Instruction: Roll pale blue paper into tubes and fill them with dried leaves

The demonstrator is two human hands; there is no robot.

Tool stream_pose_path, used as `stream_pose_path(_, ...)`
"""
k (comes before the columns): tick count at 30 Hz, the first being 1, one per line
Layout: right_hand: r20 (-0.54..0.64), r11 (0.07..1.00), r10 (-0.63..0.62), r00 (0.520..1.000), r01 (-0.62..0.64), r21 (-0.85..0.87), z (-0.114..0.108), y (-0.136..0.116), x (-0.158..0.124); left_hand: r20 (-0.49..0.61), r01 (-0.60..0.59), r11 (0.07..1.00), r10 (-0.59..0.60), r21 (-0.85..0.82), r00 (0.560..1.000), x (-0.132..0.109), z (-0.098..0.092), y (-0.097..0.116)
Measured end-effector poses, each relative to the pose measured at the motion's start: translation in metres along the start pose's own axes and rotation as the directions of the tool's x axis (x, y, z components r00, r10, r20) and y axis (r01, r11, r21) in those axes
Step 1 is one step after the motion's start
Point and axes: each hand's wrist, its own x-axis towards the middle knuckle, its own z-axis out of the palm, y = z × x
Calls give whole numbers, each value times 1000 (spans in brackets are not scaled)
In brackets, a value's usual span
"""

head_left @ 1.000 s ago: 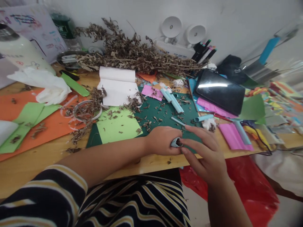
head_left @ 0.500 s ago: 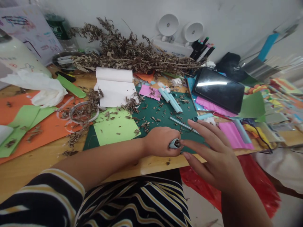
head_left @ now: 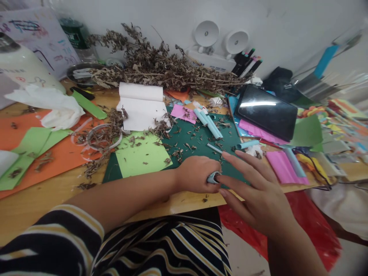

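Note:
My left hand [head_left: 197, 174] is closed in a fist round a light blue rolled paper tube [head_left: 213, 178], whose open end pokes out to the right at the table's front edge. My right hand [head_left: 254, 191] reaches in from the right with fingers stretched and apart; one fingertip touches the tube's open end. Both hands hover over the dark green cutting mat [head_left: 201, 140], which is strewn with dried leaf crumbs. More light blue paper tubes [head_left: 208, 122] lie further back on the mat.
A pile of dried branches [head_left: 161, 71] lies along the wall. A light green sheet [head_left: 142, 155], orange paper [head_left: 61, 151], a white folded sheet [head_left: 140, 105], a tape ring [head_left: 100, 138], a black tablet [head_left: 266, 111] and pink papers [head_left: 283, 165] surround the mat. A red bag [head_left: 304, 226] hangs below the table edge.
My right hand drew slightly away from the tube's end, then came back to touch it. The left hand stayed closed on the tube.

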Motion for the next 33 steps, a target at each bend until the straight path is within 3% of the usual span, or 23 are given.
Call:
stream_pose_path(4,155,993,56,986,-39,-107,-6,-7,6,-7,17,1000,-17,-22,1000,-1,-1,0)
stream_pose_path(9,368,989,82,926,-32,-141,-9,-6,14,-25,40,999,-41,-19,999,-2,1,0)
stream_pose_path(13,414,987,147,898,-105,-122,-10,-7,10,-14,21,999,-20,41,1000,-1,0,2)
stream_pose_path(15,333,988,151,931,-153,-19,-11,-9,1,-7,-15,997,16,74,1000,-1,0,3)
stream_pose_path(17,105,955,219,970,-235,178,-11,-10,-13,-23,-18,994,20,105,1000,-2,0,4)
stream_pose_path(18,-54,912,313,948,-284,296,-10,-8,-22,-38,-14,993,18,116,999,-3,1,4)
stream_pose_path(19,-200,854,431,880,-326,405,-7,-5,-30,-54,-17,992,24,124,998,-4,2,5)
stream_pose_path(20,-306,791,548,779,-364,491,-3,1,-38,-66,-30,991,39,131,997,-5,2,5)
stream_pose_path(21,-369,746,631,683,-404,529,4,8,-45,-71,-53,990,63,134,996,-6,3,5)
stream_pose_path(22,-371,725,671,642,-464,508,12,18,-52,-72,-72,988,82,135,994,-7,3,6)
stream_pose_path(23,-326,726,678,659,-530,438,23,28,-57,-73,-79,988,90,132,993,-7,2,6)
stream_pose_path(24,-196,734,668,717,-593,332,34,38,-61,-75,-73,989,83,125,994,-8,1,7)
stream_pose_path(27,0,771,608,794,-590,238,64,67,-64,-130,15,997,-6,69,991,-8,-6,7)
stream_pose_path(30,30,796,586,810,-582,166,81,84,-58,-248,96,994,-107,-54,963,-7,-14,5)
stream_pose_path(33,10,786,616,788,-615,72,84,93,-51,-270,111,971,-168,-213,948,-6,-16,1)
